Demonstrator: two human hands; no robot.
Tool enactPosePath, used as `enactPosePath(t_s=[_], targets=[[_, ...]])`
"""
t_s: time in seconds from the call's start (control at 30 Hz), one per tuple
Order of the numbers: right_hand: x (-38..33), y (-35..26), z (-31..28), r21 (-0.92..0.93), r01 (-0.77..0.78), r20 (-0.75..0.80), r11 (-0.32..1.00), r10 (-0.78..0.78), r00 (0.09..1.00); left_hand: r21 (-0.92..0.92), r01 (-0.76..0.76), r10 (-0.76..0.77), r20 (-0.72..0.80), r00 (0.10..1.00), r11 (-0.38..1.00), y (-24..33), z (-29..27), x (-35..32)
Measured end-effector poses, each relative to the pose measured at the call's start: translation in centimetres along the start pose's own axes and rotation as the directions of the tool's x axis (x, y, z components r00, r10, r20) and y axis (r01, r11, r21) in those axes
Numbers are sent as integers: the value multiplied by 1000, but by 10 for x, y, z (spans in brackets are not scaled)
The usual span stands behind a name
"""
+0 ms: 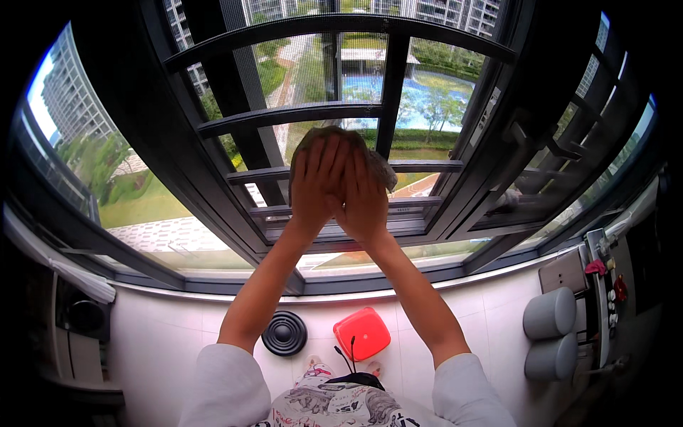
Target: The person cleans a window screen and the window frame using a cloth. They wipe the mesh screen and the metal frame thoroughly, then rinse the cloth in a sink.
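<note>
Both hands, left hand [318, 186] and right hand [361, 201], lie flat and overlapping on a grey-brown cloth [334, 142], pressing it to the window pane [427, 114]. Below the cloth, a closed red box [361, 333] (contents hidden) sits beside a black round lid [284, 332].

From my seat I see both hands raised to the window pane [427, 114], the left hand [318, 186] and the right hand [365, 199] laid flat side by side with fingers pointing up, pressing a grey-brown cloth [334, 135] against the glass between the dark horizontal bars [284, 115]. Below the arms, on the white tiled wall, sit a round black lid [284, 333] and, just beside it to the right, a red container [361, 333]. Two grey cylinders [549, 334] stand stacked at the far right, well apart from the hands.
</note>
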State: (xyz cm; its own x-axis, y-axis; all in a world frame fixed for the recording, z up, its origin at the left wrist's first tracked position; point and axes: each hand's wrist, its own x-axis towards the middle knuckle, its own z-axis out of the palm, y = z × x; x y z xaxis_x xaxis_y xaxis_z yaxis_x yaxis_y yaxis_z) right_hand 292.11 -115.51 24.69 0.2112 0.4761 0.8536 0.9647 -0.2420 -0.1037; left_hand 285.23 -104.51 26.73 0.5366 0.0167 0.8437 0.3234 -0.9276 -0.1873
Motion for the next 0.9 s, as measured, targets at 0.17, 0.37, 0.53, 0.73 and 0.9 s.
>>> enactPosePath(t_s=[0.17,0.37,0.53,0.73,0.9], targets=[[-82,-13,21,0,-43,210,999,42,977,-113,-135,157,226,961,984,-25,14,-103],[13,-10,-8,24,-72,76,997,70,995,-113,-106,111,42,993,988,-18,-12,-13],[197,9,-79,-159,138,-345,978,-186,920,-77,-142,108,-339,935,987,-38,-72,176],[298,45,-161,-295,87,-464,951,-222,857,59,-216,209,-579,788,975,-13,-112,305],[215,89,-128,-83,-6,-446,997,-31,895,420,-191,280,-161,947,887,31,-68,254]])
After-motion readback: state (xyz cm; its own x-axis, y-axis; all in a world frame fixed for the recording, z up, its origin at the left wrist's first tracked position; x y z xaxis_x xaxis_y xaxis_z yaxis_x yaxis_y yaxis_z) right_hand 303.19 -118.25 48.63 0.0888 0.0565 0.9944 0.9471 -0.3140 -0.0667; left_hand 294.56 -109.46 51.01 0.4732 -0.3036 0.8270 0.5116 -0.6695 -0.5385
